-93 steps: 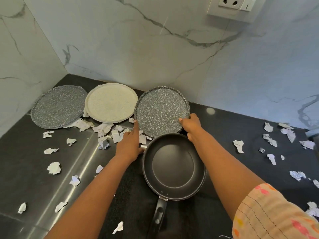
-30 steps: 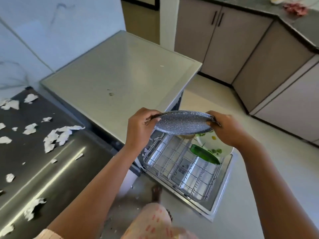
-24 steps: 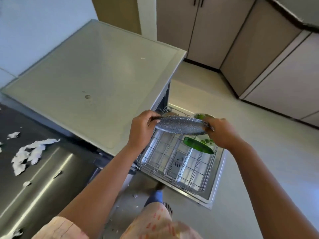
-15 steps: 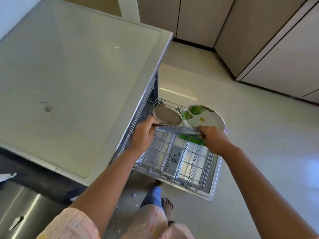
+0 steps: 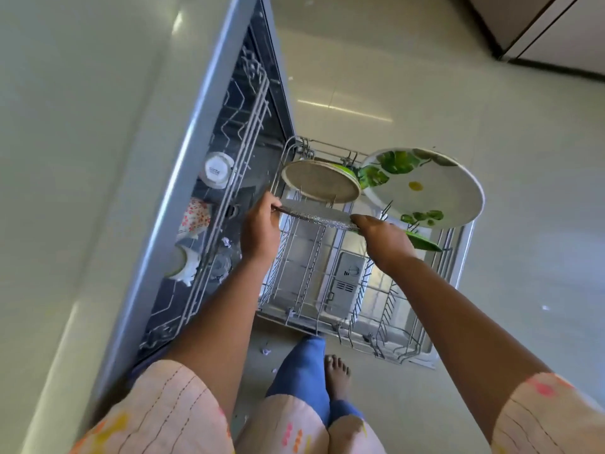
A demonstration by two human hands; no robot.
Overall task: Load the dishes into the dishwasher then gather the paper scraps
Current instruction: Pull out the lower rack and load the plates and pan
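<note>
Gripping speckled plate edge-on: left hand, right hand at opposite rims, above lower rack.

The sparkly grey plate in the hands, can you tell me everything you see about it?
The sparkly grey plate is round, flat and speckled like stone, seen almost edge-on. The left hand pinches its left rim and the right hand grips its right rim. It hangs nearly level over the pulled-out lower rack, just in front of a beige plate standing there.
</note>
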